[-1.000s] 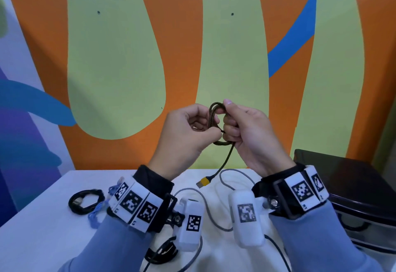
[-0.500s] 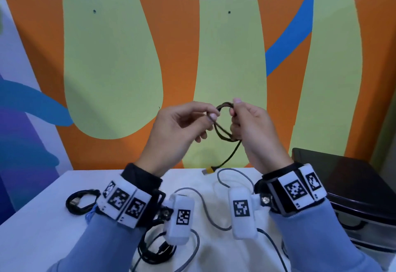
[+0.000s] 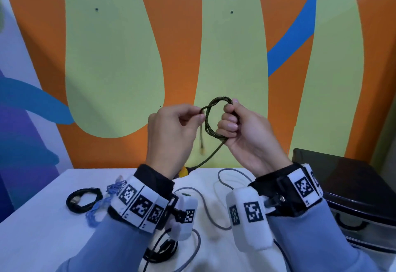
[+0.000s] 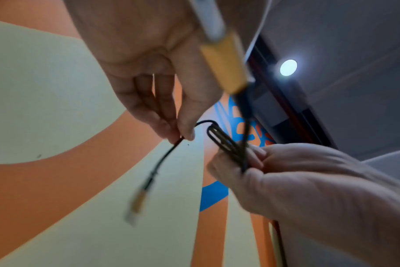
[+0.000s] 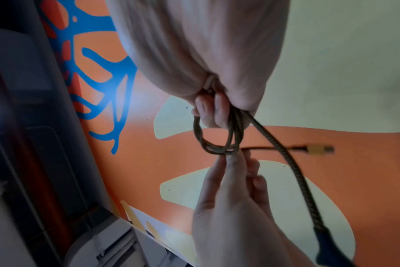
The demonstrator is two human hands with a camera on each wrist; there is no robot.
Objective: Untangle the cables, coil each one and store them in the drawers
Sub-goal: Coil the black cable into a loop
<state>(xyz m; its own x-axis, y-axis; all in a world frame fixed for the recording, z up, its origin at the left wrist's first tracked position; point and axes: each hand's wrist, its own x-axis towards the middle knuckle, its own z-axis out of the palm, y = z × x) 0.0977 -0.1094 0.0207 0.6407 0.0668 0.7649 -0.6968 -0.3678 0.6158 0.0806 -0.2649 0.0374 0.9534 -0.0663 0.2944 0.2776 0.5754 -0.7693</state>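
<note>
A dark green braided cable (image 3: 207, 122) is held up in the air before the wall, wound into a small coil. My right hand (image 3: 230, 121) grips the coil (image 5: 219, 142) in its curled fingers. My left hand (image 3: 198, 117) pinches the cable's short free end (image 4: 171, 150) between thumb and fingertips just left of the coil. That end hangs down with a yellow plug (image 4: 138, 202). The other tail drops from my right fist toward the table, ending in a larger yellow plug (image 3: 183, 172).
On the white table (image 3: 42, 239) lie a coiled black cable (image 3: 83, 200), a blue cable (image 3: 96, 207), a loose grey cable (image 3: 222, 186) and another black cable (image 3: 159, 250) near me. A dark drawer unit (image 3: 347, 186) stands at the right.
My left hand has drawn the free end out to the left of the coil, and the loop has opened wider. Both hands have risen slightly.
</note>
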